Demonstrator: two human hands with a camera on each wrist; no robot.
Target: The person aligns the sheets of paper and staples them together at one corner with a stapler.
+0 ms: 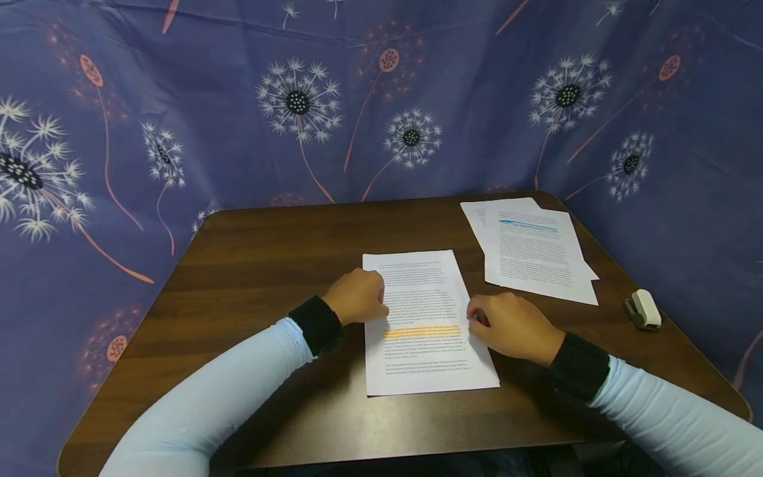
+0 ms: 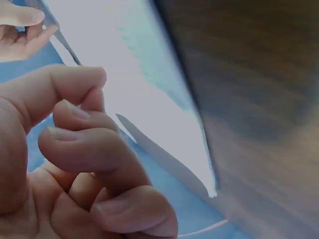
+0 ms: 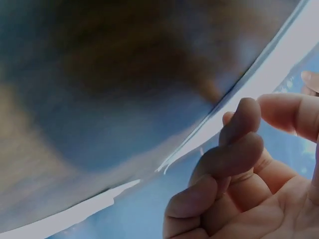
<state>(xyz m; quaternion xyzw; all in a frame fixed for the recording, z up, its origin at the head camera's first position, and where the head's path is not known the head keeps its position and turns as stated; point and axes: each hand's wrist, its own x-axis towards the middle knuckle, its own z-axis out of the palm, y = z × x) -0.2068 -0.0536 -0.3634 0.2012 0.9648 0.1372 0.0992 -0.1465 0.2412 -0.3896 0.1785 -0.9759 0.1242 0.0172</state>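
Observation:
A printed paper [image 1: 426, 364] with orange highlighted lines lies at the middle of the table, its thickness hinting at more than one sheet. My left hand [image 1: 356, 296] pinches its left edge between thumb and curled fingers. On the opposite side, my right hand [image 1: 515, 328] pinches the right edge the same way. The left wrist view shows the left fingers [image 2: 94, 149] curled at the bright paper [image 2: 144, 89], with a second layer beneath it. From the right wrist, the thumb and index fingertips [image 3: 246, 114] meet at the paper's edge [image 3: 214, 124].
Other printed sheets [image 1: 542, 255], the top one marked with blue, overlap at the back right of the wooden table [image 1: 286, 245]. A small white and dark hole punch-like tool [image 1: 644, 310] stands by the right edge. A patterned purple cloth [image 1: 369, 40] hangs behind.

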